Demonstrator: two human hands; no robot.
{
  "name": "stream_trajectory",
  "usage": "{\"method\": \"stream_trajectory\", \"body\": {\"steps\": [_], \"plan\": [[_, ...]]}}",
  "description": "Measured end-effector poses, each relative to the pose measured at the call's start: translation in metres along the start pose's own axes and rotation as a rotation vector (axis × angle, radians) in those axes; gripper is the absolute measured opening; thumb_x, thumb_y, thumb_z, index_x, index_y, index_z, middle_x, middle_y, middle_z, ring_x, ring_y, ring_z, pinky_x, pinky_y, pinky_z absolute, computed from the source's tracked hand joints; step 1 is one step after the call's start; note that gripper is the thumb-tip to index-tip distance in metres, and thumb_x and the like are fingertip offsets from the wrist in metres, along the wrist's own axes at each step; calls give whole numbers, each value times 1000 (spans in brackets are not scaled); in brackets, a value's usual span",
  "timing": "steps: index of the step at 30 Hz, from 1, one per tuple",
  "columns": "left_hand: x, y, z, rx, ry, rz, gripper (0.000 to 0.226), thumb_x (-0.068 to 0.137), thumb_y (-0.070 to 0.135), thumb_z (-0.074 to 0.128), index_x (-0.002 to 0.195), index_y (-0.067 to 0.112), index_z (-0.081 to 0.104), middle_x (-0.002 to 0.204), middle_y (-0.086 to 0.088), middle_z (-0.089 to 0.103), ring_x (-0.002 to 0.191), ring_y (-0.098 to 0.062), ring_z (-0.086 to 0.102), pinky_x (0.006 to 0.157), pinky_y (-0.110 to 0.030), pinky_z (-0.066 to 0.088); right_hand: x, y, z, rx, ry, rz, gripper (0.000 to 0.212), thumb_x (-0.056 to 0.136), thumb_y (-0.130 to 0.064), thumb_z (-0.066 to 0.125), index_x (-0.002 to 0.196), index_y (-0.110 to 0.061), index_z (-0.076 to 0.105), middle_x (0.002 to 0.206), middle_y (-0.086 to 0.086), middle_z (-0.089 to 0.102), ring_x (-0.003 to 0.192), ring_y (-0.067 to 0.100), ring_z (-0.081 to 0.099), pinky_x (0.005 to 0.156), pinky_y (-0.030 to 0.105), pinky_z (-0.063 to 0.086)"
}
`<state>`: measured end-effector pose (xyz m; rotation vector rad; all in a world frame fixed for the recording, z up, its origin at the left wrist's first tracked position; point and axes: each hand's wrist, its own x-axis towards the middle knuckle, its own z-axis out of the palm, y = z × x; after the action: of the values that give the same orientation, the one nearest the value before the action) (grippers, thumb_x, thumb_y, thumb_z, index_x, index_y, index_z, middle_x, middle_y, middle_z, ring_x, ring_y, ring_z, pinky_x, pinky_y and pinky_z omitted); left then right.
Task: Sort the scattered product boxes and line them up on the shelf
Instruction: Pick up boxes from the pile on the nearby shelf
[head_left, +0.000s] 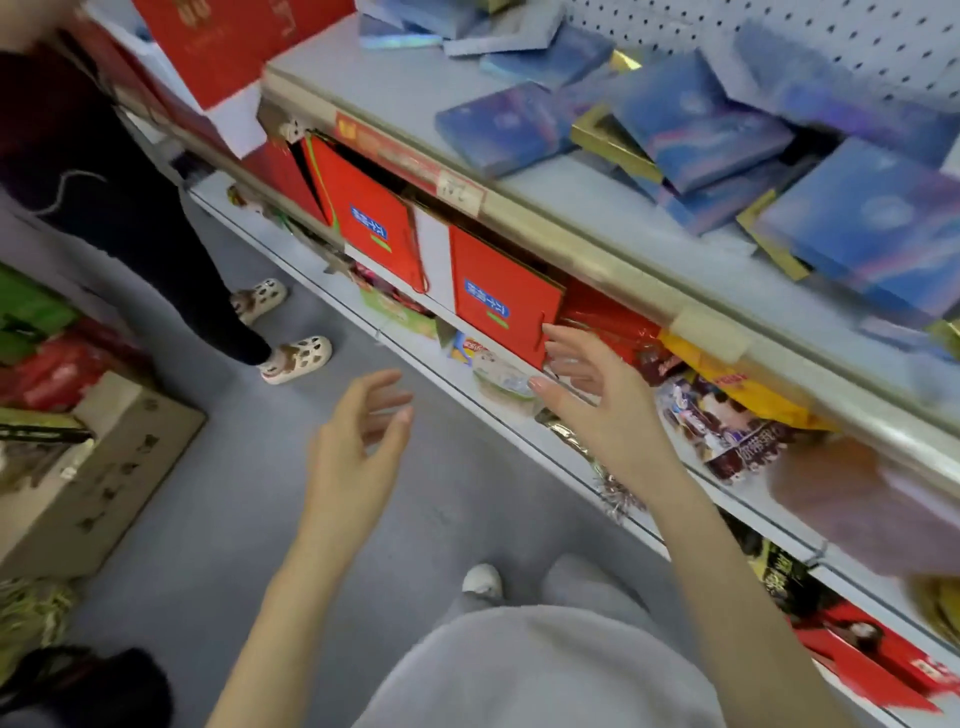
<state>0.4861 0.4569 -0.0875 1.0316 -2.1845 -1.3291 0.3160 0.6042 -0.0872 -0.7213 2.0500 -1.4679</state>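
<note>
The left hand (358, 441) and right hand (592, 395) are hovering empty, fingers apart, maybe getting ready to tidy the messy blue boxes (701, 130) on the far shelf (363, 88).

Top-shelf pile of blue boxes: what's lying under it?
Gold-edged boxes poke out beneath the blue boxes, which lie overlapping on the shelf. Anything deeper in the pile is covered.

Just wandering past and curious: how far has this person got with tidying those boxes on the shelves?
Barely started, it seems. Done: two red boxes stand upright under the top shelf. In hand: nothing; the left hand and right hand are both open and empty, the right near a red box. Left: the blue boxes lie in a jumbled heap on the top shelf.
</note>
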Motion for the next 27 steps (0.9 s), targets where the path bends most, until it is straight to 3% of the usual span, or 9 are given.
{"method": "stream_trajectory", "body": {"steps": [5,10,13,16,20,23,25,27], "plan": [[87,-10,-19,-41,41,7,34,90,8,58,113,34,55,102,19,66,86,-2,66,78,-10,47,75,-23,30,-96,12,-42,46,86,-24,68,125,-42,51,122,-21,55,104,-9,56,86,9,44],[171,-21,-5,-52,-42,4,41,90,12,60,107,48,50,108,18,64,86,0,65,78,-13,47,172,-32,42,-75,112,-67,44,87,-17,67,121,-41,51,121,-18,53,95,-3,62,84,14,49],[234,-20,-6,-72,-49,-2,40,91,13,60,107,48,51,106,22,63,86,0,65,78,-18,47,238,-35,45,-71,259,-68,40,87,-12,67,118,-34,52,113,-15,52,92,-2,60,80,5,44],[296,-8,-9,-92,-24,21,38,91,13,60,106,47,52,103,29,63,86,2,64,77,-15,47,292,-34,40,-22,474,-5,34,85,-6,66,112,-25,54,117,0,56,93,9,59,73,3,41],[376,12,-5,-93,-65,109,34,90,8,60,110,35,56,101,19,65,90,4,62,77,-7,44,333,-28,33,29,656,138,34,79,-16,69,109,-23,54,119,11,57,99,22,57,74,6,40],[426,20,8,-63,-183,169,30,90,14,61,119,22,56,110,8,64,97,0,61,83,-12,47,342,-29,41,37,808,196,35,82,-2,68,107,-19,50,122,12,51,103,23,53,72,1,39],[457,22,21,-45,-309,206,33,92,19,58,123,23,54,118,6,60,106,-6,59,91,-20,47,350,-34,54,-7,911,218,41,81,2,68,108,-21,48,116,2,48,109,24,50,83,10,45],[483,21,34,-6,-453,208,38,92,17,57,129,24,50,126,4,56,111,-10,56,96,-27,45,355,-32,70,-15,1033,289,47,79,0,70,111,-26,48,110,-12,45,113,24,49,95,38,48]]}}
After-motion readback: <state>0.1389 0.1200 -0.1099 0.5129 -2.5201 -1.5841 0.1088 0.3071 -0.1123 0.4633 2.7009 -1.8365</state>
